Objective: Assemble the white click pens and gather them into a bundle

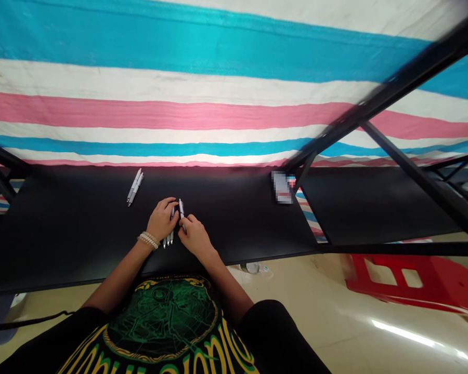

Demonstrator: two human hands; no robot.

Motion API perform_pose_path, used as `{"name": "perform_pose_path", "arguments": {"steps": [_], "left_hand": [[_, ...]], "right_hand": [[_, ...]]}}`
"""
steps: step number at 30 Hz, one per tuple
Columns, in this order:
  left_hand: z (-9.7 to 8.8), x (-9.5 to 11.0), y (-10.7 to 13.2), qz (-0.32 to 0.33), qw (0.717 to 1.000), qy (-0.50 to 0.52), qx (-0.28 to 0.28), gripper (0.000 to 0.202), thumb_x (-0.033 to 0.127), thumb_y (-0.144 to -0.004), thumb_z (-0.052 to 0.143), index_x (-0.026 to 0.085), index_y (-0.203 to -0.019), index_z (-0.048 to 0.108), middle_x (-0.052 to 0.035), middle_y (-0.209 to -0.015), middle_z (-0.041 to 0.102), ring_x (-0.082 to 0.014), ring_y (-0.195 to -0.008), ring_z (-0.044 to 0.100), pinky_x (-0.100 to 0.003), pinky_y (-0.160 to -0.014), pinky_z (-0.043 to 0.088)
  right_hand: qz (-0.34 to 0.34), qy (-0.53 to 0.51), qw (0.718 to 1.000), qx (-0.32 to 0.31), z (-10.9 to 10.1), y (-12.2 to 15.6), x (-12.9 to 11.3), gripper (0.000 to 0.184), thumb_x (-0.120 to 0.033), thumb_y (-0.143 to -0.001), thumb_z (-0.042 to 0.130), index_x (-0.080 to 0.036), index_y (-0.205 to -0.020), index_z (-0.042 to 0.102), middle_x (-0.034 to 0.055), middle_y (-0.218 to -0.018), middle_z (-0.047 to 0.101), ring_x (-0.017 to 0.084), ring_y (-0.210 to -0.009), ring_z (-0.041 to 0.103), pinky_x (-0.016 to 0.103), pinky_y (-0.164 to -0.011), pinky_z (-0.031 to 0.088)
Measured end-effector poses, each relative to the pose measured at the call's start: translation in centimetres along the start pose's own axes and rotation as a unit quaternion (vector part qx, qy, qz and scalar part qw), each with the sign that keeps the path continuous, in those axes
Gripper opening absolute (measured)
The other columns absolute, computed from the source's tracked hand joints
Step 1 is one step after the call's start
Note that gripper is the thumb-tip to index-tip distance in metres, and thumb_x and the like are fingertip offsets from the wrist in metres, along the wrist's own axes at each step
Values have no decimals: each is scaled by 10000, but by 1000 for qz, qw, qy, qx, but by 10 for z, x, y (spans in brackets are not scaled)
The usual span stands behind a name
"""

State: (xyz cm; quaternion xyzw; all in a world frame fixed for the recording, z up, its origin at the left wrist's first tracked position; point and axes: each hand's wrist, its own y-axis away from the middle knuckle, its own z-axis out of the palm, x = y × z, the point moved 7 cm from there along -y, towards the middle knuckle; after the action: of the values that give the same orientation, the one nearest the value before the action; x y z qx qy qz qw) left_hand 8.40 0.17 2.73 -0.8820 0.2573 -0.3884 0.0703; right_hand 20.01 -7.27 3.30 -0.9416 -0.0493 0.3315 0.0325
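Several white pens [168,241] lie side by side on the black table [234,218], their tips pointing toward me. My left hand [163,219] is curled over them and covers their upper parts; a pale beaded bracelet circles its wrist. Just to the right, my right hand [195,236] pinches the lower end of another white pen [181,208], whose upper part shows beyond the fingers, close to the left fingertips. Farther up and left, two more white pens [135,187] rest slanted against each other on the tabletop.
A blurred-out flat object [282,187] lies near the table's right end, beside the black metal frame [335,124]. Striped sheeting [179,114] hangs behind the table. A red plastic stool [444,283] is on the floor at right, and a clear item [250,268] lies below the table edge.
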Motion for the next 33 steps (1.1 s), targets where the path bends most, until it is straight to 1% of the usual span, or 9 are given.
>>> {"name": "perform_pose_path", "arguments": {"steps": [5,10,12,14,17,19,22,25,33], "left_hand": [[6,11,9,-8,1000,7,6,324,235,-867,594,224,-1181,673,-130,-1277,617,-331,-1210,562,-495,-1072,449],[-5,2,5,-54,991,107,52,324,322,-911,599,208,-1210,649,-129,-1303,618,-296,-1241,571,-492,-1111,428],[-14,-10,2,-108,970,197,91,358,380,-914,617,202,-1224,640,-133,-1270,644,-279,-1199,610,-485,-1088,455],[-17,-24,-1,-175,925,319,107,399,441,-906,636,194,-1220,638,-137,-1202,681,-262,-1108,665,-472,-1026,508],[-10,-34,-7,-238,842,480,64,422,482,-866,690,173,-1151,652,-132,-1086,719,-231,-957,715,-437,-904,578],[-8,-36,-11,-248,808,531,61,387,473,-834,734,166,-1055,653,-110,-1014,728,-211,-904,722,-414,-861,595],[-10,-42,-17,-243,786,559,105,349,477,-831,741,178,-928,591,-83,-981,733,-205,-939,727,-434,-904,584],[-5,-46,-23,-240,781,564,118,349,492,-853,714,189,-926,558,-86,-1000,743,-213,-972,732,-473,-947,562],[-6,-61,-30,-237,759,584,162,359,488,-814,759,181,-935,619,-70,-948,748,-211,-940,741,-431,-955,563]], "right_hand": [[13,-88,996,28,-8,-3,12,126,-109,-799,580,-215,-841,634,-11,-782,518,127,-626,486,247,-619,407],[29,-215,975,53,-15,-9,27,110,-175,-815,603,-218,-898,660,-11,-773,584,135,-651,544,251,-614,468],[35,-273,960,45,-14,-12,31,93,-240,-842,625,-218,-925,662,-6,-780,609,138,-663,566,251,-596,480],[31,-330,943,26,-11,-17,30,117,-304,-861,647,-218,-938,663,-7,-773,619,134,-663,574,247,-585,484],[11,-396,918,-2,-5,-28,23,167,-363,-856,682,-219,-939,671,-9,-790,632,123,-678,580,241,-601,497],[19,-430,903,4,-2,-37,23,243,-405,-845,696,-227,-1007,665,-11,-823,650,115,-670,586,234,-583,502],[75,-452,888,37,5,-48,33,358,-498,-870,640,-223,-1099,634,-23,-773,661,98,-547,555,215,-457,444],[112,-426,896,57,10,-57,42,394,-558,-906,566,-195,-1028,658,-33,-647,631,88,-447,499,209,-400,373],[71,-373,920,100,11,-71,35,314,-468,-933,560,-218,-986,742,-31,-622,617,113,-463,523,253,-488,433]]}}
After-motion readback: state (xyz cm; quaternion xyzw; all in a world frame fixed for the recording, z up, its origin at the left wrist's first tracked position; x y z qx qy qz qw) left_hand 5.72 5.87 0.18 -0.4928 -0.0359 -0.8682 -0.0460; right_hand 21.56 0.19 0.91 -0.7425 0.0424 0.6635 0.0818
